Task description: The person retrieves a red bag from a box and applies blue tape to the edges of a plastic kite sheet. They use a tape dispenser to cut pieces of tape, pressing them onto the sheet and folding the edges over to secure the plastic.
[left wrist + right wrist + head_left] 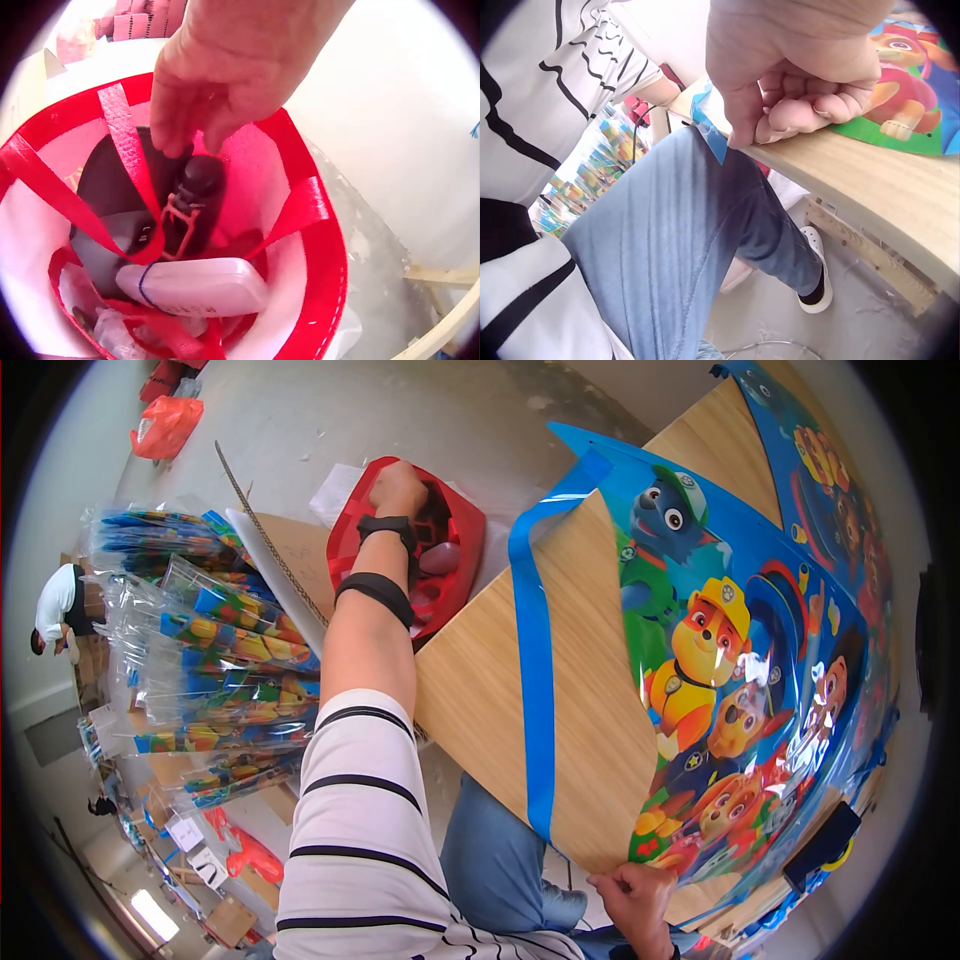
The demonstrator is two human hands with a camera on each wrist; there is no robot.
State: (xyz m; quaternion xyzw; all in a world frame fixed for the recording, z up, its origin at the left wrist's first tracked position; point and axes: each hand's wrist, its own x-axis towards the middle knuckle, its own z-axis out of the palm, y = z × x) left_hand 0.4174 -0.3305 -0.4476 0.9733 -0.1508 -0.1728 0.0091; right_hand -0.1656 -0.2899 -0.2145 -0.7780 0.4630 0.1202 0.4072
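My left hand [398, 488] reaches into a red bag [352, 510], palm down. In the left wrist view its fingers point at a dark bottle-like item with a black cap [204, 175], fingertips right at the cap. Beside it in the bag lies a white oblong case [199, 285] with a dark band. My right hand [637, 895] is at the near table edge, fingers curled. Its thumb and forefinger pinch the end of a blue strip [534, 680], which hangs over the edge. A glossy cartoon dog sheet [715, 660] spreads over the table.
The wooden table [480, 710] has a sharp corner beside the bag. Left of my arm stand many plastic-wrapped printed sheets [230, 650] with a cardboard panel. A red plastic bag [165, 428] lies on the floor farther off. Another person [62, 605] bends at the far left.
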